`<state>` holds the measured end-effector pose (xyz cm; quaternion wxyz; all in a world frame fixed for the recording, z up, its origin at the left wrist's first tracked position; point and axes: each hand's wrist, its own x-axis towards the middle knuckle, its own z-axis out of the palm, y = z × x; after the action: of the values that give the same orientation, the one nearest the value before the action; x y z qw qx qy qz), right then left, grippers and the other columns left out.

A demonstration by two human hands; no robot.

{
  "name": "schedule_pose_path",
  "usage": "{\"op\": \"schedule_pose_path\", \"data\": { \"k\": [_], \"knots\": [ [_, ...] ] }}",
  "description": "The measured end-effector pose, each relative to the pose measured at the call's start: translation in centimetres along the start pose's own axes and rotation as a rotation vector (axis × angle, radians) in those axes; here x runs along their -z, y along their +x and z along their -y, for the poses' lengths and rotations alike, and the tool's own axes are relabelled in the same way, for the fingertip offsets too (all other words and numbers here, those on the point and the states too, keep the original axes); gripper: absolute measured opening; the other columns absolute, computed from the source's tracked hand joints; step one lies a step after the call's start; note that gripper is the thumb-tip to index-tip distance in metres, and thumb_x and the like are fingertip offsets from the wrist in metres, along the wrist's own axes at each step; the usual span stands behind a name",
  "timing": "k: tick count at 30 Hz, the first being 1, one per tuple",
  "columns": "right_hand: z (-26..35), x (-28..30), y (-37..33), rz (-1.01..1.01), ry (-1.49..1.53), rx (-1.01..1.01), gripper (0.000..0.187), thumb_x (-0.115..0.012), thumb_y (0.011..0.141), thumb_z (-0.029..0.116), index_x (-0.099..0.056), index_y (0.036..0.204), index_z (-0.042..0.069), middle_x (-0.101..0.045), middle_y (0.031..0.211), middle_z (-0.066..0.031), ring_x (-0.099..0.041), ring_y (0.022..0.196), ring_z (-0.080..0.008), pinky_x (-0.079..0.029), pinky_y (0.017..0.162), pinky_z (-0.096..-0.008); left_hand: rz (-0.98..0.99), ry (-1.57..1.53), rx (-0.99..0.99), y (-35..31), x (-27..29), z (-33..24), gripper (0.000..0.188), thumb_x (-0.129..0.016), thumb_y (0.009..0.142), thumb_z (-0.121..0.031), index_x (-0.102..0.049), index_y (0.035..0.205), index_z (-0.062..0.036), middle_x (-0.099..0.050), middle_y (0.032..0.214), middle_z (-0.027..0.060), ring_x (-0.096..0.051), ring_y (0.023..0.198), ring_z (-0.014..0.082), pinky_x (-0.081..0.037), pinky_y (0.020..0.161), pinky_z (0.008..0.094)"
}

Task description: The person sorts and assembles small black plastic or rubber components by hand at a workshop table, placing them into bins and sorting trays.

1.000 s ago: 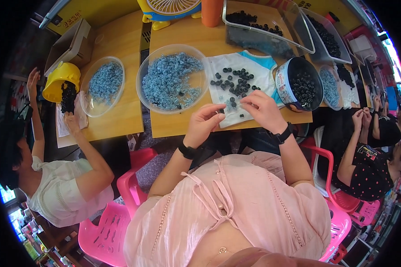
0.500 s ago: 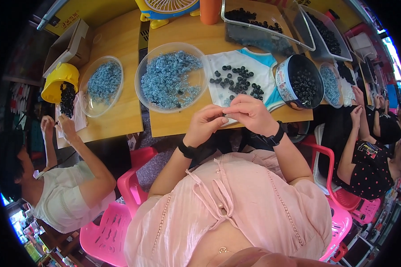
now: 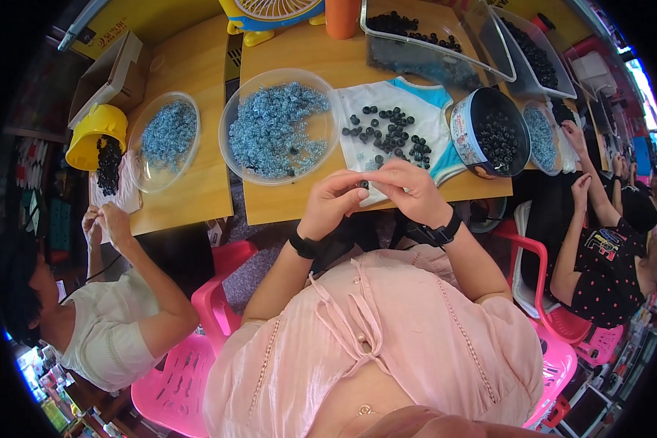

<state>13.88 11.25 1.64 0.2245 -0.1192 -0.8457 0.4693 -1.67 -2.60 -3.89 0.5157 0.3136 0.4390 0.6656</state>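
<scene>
My left hand (image 3: 330, 201) and my right hand (image 3: 413, 193) meet at the table's front edge, fingertips almost touching. A small black round piece (image 3: 363, 185) shows at my left fingertips, pinched against the thumb. My right thumb and forefinger press together beside it; what they hold, if anything, is hidden. Just beyond lies a white cloth with blue trim (image 3: 358, 109), strewn with loose black round pieces (image 3: 394, 125). To its left stands a clear round tub (image 3: 228, 150) of small translucent blue pieces (image 3: 274, 124). On its right, a tilted round bucket (image 3: 466, 139) holds more black pieces.
A clear box (image 3: 416, 55) of black pieces and an orange cylinder (image 3: 341, 18) stand at the back, beside a yellow-blue fan (image 3: 274, 13). Leftward are another clear tub (image 3: 147, 175) and a yellow bucket (image 3: 87, 152). Co-workers sit on both sides; pink chairs (image 3: 171, 372) flank me.
The black piece now shows below my left fingertips; my hands have barely shifted. The left co-worker's hands have come together and lower. At right, a co-worker's hand has moved up.
</scene>
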Motion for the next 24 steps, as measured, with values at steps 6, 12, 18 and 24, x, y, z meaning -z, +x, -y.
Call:
{"op": "schedule_pose_path", "data": {
  "k": [6,12,18,24],
  "knots": [
    [0.2,2.6,0.3,-0.079,-0.12,-0.038,0.019,-0.068,0.089,0.001,-0.074,0.107,0.004,-0.066,0.089,-0.0082,-0.063,0.079,-0.0188,-0.048,0.068,-0.0283,-0.044,0.049,-0.001,0.0,-0.4,-0.4,0.028,-0.071,0.09,-0.005,-0.07,0.118,-0.0005,-0.058,0.095,0.0013,-0.053,0.063,0.0051,-0.041,0.053,0.0191],
    [-1.4,4.1,-1.8,0.1,-0.235,-0.259,0.014,-0.072,0.085,0.01,-0.073,0.097,0.004,-0.064,0.089,-0.0082,-0.064,0.079,-0.02,-0.049,0.068,-0.03,-0.031,0.053,-0.036,0.1,-0.4,-0.1,0.029,-0.072,0.089,-0.003,-0.071,0.118,-0.0012,-0.058,0.097,0.0014,-0.052,0.063,0.0046,-0.041,0.053,0.019],
    [-1.9,2.4,-2.2,0.046,-0.467,-0.094,0.014,-0.071,0.083,0.012,-0.072,0.095,0.005,-0.064,0.088,-0.0106,-0.065,0.083,-0.0292,-0.052,0.074,-0.0367,-0.021,0.067,-0.036,0.2,-0.5,-0.1,0.029,-0.073,0.088,-0.003,-0.071,0.117,-0.0017,-0.059,0.097,0.0012,-0.052,0.065,0.0044,-0.042,0.055,0.0191],
    [0.9,2.0,-0.9,0.098,-0.01,-0.452,0.014,-0.071,0.089,0.017,-0.071,0.096,0.005,-0.071,0.094,-0.0079,-0.068,0.087,-0.0208,-0.054,0.076,-0.0349,-0.008,0.302,-0.156,0.2,-0.5,0.4,0.03,-0.073,0.089,-0.004,-0.071,0.118,-0.0018,-0.057,0.095,0.0009,-0.052,0.068,0.0053,-0.042,0.056,0.0194]
  ]
}}
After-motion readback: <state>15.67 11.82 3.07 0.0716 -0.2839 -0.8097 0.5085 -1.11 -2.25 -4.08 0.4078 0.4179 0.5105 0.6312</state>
